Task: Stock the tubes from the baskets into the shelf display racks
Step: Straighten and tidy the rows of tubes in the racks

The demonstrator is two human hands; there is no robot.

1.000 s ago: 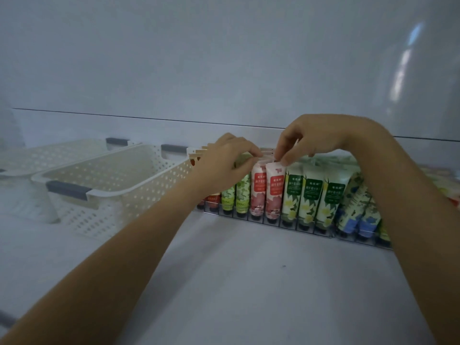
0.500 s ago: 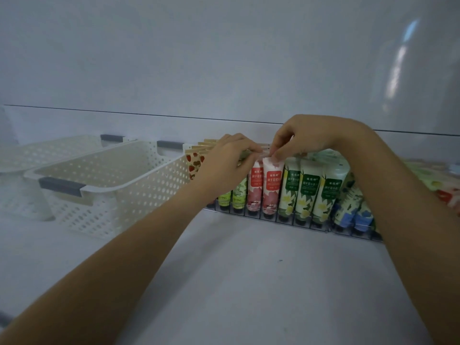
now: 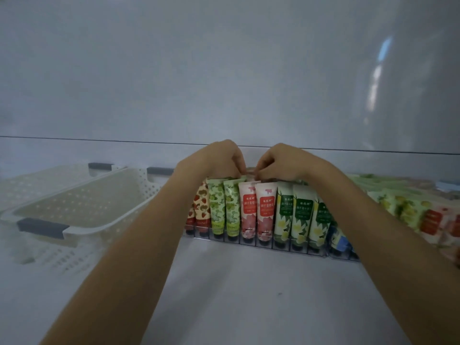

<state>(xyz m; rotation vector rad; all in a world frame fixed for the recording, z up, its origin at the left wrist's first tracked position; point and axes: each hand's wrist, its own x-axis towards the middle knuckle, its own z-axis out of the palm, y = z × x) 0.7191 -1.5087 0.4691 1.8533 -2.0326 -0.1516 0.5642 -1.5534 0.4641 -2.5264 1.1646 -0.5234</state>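
Here, my left hand (image 3: 214, 159) and right hand (image 3: 283, 161), fingers curled, pinch the tops of the pink tubes (image 3: 265, 212) mid-rack (image 3: 281, 246); baskets (image 3: 84, 229) stand left.

Single head view, facing forward-down, close to shelf (image 3: 236, 295), display rack (image 3: 249, 241) centre.

Fingertips met over the rack (image 3: 282, 248): left hand (image 3: 214, 161) and right hand (image 3: 282, 163) both pinched the top of a pink tube (image 3: 251, 176) behind the front row. White basket (image 3: 104, 226) sat just left, second basket (image 3: 37, 180) beyond it.
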